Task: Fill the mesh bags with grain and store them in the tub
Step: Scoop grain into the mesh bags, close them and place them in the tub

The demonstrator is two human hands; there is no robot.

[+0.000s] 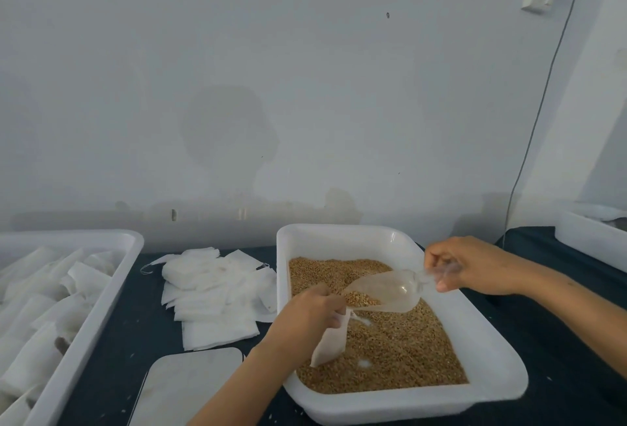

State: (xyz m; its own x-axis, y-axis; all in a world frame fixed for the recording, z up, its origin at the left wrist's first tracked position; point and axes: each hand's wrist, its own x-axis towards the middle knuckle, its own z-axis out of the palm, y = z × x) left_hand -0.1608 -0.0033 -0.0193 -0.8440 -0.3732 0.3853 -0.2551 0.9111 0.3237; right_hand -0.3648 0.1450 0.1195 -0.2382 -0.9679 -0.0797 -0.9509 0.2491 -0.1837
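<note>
Over on the left sits the tub [112,276], already packed with rows of white filled bags, so storage space there is getting tight and a sloppy drop could knock the rows over. Next along, a loose pile of empty bags [210,293] lies on the dark table [112,357], just beside a pale flat lid or board [190,388]; hard to say which from this angle.

Then the action: the left hand [307,312] is curled round the mouth of a bag [330,340], pinching it open while the bag hangs down over the grain [400,351] in the tray [488,357]. The clear scoop [383,290] is tipped toward that mouth with grain sitting in its lip. The right hand [471,266] pinches the scoop's handle with fingers and thumb closed round it.

What can go wrong? Mostly the opening. It looks narrow and is partly hidden behind the left hand, so if the scoop's lip sits wide of it, grain just spills past. The upside is the bag hangs over the tray, so spills land back in the grain. A fast tilt could also dump too much and overfill the bag, or the soft mouth could fold shut under the weight.
</note>
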